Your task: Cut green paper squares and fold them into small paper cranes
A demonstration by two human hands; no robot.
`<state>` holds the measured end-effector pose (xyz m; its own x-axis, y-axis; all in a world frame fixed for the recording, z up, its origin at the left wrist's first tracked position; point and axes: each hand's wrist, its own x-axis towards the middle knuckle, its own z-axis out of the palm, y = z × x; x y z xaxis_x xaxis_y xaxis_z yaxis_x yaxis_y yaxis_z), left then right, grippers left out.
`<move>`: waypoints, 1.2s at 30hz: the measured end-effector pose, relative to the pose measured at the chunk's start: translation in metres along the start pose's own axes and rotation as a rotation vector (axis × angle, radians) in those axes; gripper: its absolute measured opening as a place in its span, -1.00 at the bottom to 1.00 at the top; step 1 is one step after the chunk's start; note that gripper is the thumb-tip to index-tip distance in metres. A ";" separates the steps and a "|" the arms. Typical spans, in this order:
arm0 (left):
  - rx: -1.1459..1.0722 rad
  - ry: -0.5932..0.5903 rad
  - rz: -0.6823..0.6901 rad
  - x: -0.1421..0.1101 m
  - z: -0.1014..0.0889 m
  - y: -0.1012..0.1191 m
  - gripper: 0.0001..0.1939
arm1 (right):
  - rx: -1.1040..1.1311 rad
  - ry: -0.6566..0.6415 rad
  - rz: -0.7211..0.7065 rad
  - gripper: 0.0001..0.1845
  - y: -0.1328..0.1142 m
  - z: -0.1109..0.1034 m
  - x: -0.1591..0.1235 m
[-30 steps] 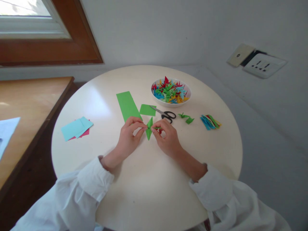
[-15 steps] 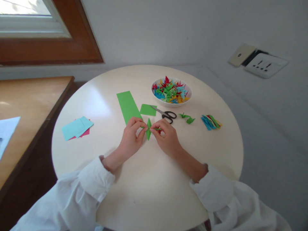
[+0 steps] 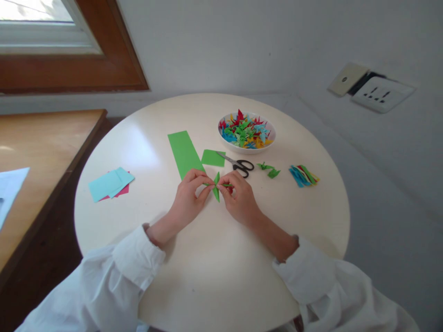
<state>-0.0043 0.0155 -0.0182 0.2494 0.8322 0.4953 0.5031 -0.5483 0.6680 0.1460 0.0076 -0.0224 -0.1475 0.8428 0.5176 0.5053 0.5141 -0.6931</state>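
Between my hands is a small green origami crane (image 3: 216, 192), its slim folded points spread out like a cross. My left hand (image 3: 191, 192) pinches its left point between thumb and fingertips. On the other side, my right hand (image 3: 240, 195) pinches the right point the same way. Just beyond my fingers lie a long green paper strip (image 3: 185, 151) and a smaller green paper piece (image 3: 212, 157). Scissors (image 3: 238, 165) with black handles rest with their blades over that smaller piece. Right of them are small green folded papers (image 3: 268, 168).
A white bowl (image 3: 246, 149) full of colourful paper cranes stands at the back of the round white table (image 3: 207, 286). Light blue paper sheets (image 3: 110, 183) over red ones lie at left. A bundle of coloured folded strips (image 3: 303, 176) sits at right. A wooden desk (image 3: 51, 133) adjoins at left.
The green crane has turned slightly between my fingertips, its lower point shifting a little to the right. Both hands keep their pinch and have barely moved.
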 end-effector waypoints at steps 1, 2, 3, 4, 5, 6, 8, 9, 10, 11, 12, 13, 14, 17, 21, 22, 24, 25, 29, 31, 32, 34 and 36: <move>0.000 0.000 0.001 0.000 0.000 0.000 -0.90 | 0.001 -0.001 0.000 -0.86 0.000 0.000 0.000; -0.001 -0.001 0.003 0.000 0.000 -0.001 -0.90 | 0.002 -0.003 0.001 -0.86 0.000 0.000 0.000; -0.004 -0.002 0.007 0.000 0.000 -0.001 -0.90 | 0.003 -0.005 0.002 -0.86 0.000 0.000 0.000; -0.008 -0.003 0.011 0.000 0.000 -0.001 -0.90 | 0.006 -0.005 0.004 -0.86 0.000 0.000 0.000; -0.015 -0.004 0.013 0.000 0.000 -0.001 -0.90 | 0.009 -0.005 0.007 -0.87 0.000 0.000 0.000; -0.024 -0.003 0.010 0.000 0.000 -0.001 -0.90 | 0.013 -0.005 0.011 -0.87 -0.001 0.000 0.001; -0.055 0.011 -0.019 0.001 0.000 -0.002 -0.91 | 0.019 0.001 0.012 -0.87 -0.002 -0.001 0.001; -0.080 0.020 -0.048 0.001 0.001 -0.002 -0.92 | 0.020 0.005 0.011 -0.87 -0.002 -0.002 0.002; -0.120 0.028 -0.088 0.002 0.001 -0.002 -0.95 | 0.021 0.009 0.007 -0.88 -0.003 -0.002 0.002; -0.180 0.029 -0.144 0.002 0.001 -0.003 -0.97 | 0.022 0.014 0.003 -0.88 -0.003 -0.003 0.002; -0.258 0.019 -0.211 0.003 0.002 -0.003 -0.95 | 0.024 0.020 0.000 -0.89 -0.003 -0.003 0.002; -0.346 0.002 -0.286 0.004 0.002 -0.003 -0.89 | 0.028 0.028 -0.002 -0.89 -0.002 -0.004 0.002; -0.438 -0.023 -0.360 0.004 0.002 -0.003 -0.82 | 0.034 0.037 -0.004 -0.90 -0.002 -0.004 0.002; -0.651 -0.120 -0.539 0.006 0.001 -0.001 -0.64 | 0.051 0.066 -0.005 -0.92 0.001 -0.004 0.001; -0.709 -0.175 -0.607 0.005 0.000 0.001 -0.61 | 0.058 0.088 -0.026 -0.93 0.002 -0.003 0.000; -0.708 -0.171 -0.601 0.005 0.000 0.001 -0.62 | 0.061 0.093 -0.031 -0.93 0.002 -0.003 0.000; -0.709 -0.165 -0.590 0.005 0.001 0.001 -0.64 | 0.069 0.097 -0.028 -0.95 0.001 -0.002 0.000; -0.711 -0.162 -0.587 0.005 0.001 0.001 -0.65 | 0.072 0.095 -0.022 -0.95 0.001 -0.002 0.001; -0.712 -0.145 -0.593 0.007 0.000 0.004 -0.69 | 0.083 0.066 0.009 -0.95 -0.001 -0.003 0.001; -0.725 -0.127 -0.597 0.007 -0.001 0.005 -0.70 | 0.085 0.058 0.033 -0.95 0.000 -0.004 0.002; -0.733 -0.116 -0.599 0.007 -0.001 0.005 -0.71 | 0.086 0.054 0.050 -0.95 0.000 -0.004 0.002; -0.746 -0.097 -0.605 0.008 -0.001 0.005 -0.71 | 0.088 0.047 0.087 -0.95 0.001 -0.004 0.001; -0.753 -0.088 -0.622 0.007 -0.001 0.004 -0.69 | 0.095 0.041 0.122 -0.94 0.002 -0.004 0.001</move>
<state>-0.0010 0.0196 -0.0117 0.1943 0.9770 -0.0874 -0.0861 0.1058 0.9907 0.1501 0.0089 -0.0215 -0.0546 0.8938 0.4452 0.4342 0.4228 -0.7955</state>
